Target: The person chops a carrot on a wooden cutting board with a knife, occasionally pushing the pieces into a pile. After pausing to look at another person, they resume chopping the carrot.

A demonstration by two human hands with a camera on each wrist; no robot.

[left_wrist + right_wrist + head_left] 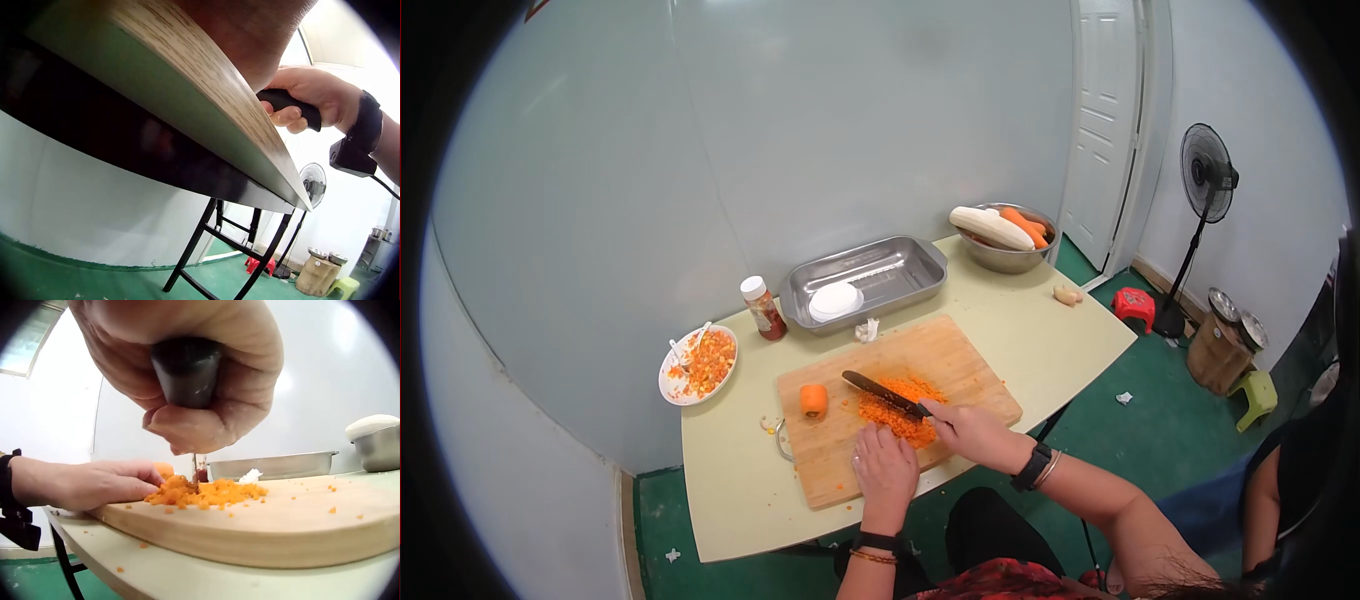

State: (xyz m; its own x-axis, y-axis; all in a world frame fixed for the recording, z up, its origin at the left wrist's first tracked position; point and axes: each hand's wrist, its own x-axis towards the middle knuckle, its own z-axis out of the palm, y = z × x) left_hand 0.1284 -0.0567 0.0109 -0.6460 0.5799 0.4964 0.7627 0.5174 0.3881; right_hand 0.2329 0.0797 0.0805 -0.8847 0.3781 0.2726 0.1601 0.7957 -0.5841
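My right hand (975, 436) grips the black handle of a knife (885, 393), whose dark blade lies across a pile of finely chopped carrot (913, 430) on the wooden cutting board (830, 470). In the right wrist view the right hand (187, 369) is curled round the handle above the chopped carrot (219, 492). My left hand (886, 462) rests on the board at the pile's near left edge, fingers fairly straight, their tips touching the carrot bits in the right wrist view. An orange carrot piece (813, 400) stands on the board left of the blade.
Behind the board are a steel tray (910, 268) holding a white round item, a red jar with a white cap (764, 308), and a steel bowl of vegetables (1005, 258). A white plate of diced food (672, 385) is at the left, a ginger-like piece (1067, 295) at the right.
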